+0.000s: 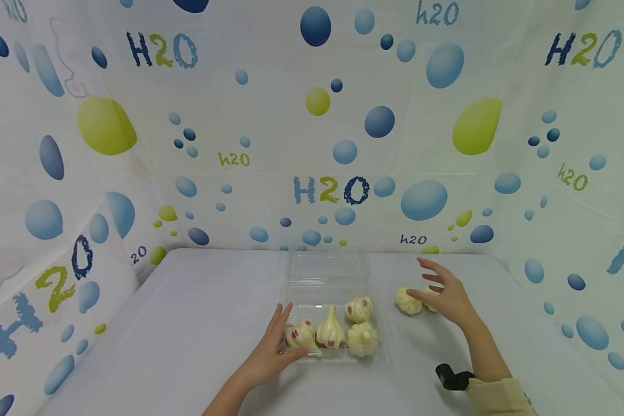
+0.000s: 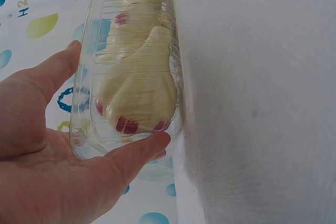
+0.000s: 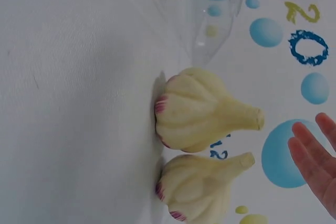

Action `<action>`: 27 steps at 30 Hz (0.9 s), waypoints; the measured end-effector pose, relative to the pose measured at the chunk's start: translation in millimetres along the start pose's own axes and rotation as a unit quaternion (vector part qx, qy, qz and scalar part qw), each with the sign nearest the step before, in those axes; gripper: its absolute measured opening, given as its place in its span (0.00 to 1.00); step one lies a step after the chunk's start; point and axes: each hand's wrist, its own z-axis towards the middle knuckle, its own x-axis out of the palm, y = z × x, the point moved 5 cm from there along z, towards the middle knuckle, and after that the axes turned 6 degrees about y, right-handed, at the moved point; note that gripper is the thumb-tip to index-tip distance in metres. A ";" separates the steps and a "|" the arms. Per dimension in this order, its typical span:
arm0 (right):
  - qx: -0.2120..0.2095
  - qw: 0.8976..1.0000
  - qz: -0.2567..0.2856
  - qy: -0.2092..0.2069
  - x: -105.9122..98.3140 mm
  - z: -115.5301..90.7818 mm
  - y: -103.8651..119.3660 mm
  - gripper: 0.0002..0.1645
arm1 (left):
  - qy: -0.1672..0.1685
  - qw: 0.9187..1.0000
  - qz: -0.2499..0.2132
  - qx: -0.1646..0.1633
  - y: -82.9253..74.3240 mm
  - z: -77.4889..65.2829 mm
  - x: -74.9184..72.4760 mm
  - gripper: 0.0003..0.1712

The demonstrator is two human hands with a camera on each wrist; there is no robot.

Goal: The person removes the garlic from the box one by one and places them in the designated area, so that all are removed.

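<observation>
A clear plastic container lies on the table with its lid folded back behind it. Several garlic bulbs are inside, pale with purple patches. My left hand rests against the container's left front corner, thumb along the front wall and fingers extended beside the left rim. Right of the container, two more garlic bulbs stand side by side on the table, one nearer the container and one farther from it. Above them hovers my right hand, fingers spread and nothing in them; it partly covers the farther bulb in the head view.
The table is covered in white. A white curtain printed with blue and green drops and H2O lettering hangs behind it and at both sides. A black device sits at the right wrist, beside a beige sleeve.
</observation>
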 end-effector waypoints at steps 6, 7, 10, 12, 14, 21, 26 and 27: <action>0.003 1.000 0.011 0.012 11.2 0.1 6.6 0.48 | -0.001 1.000 0.001 0.002 -0.2 0.5 0.4 0.51; 0.004 1.000 0.010 0.013 13.1 0.5 6.8 0.49 | -0.001 1.000 0.001 0.002 -0.1 0.5 0.6 0.52; 0.008 1.000 0.008 0.018 18.7 1.2 8.3 0.49 | 0.000 1.000 -0.003 0.002 0.8 0.5 1.2 0.52; 0.006 1.000 0.009 0.019 22.5 1.5 10.0 0.48 | 0.000 1.000 -0.005 0.000 1.4 0.3 1.4 0.52; 0.004 1.000 0.011 0.018 26.0 1.4 11.7 0.48 | 0.001 1.000 -0.008 -0.002 1.8 0.0 1.2 0.52; -0.002 1.000 0.005 0.018 39.2 1.3 14.4 0.45 | -0.008 1.000 0.016 -0.010 0.4 -0.3 -0.4 0.52; -0.007 0.999 0.029 0.030 44.4 1.4 18.5 0.44 | -0.009 1.000 0.021 -0.014 0.0 0.1 -0.7 0.52; -0.013 0.999 0.031 0.034 45.3 1.5 20.1 0.45 | -0.009 1.000 0.021 -0.014 -0.2 0.1 -0.7 0.52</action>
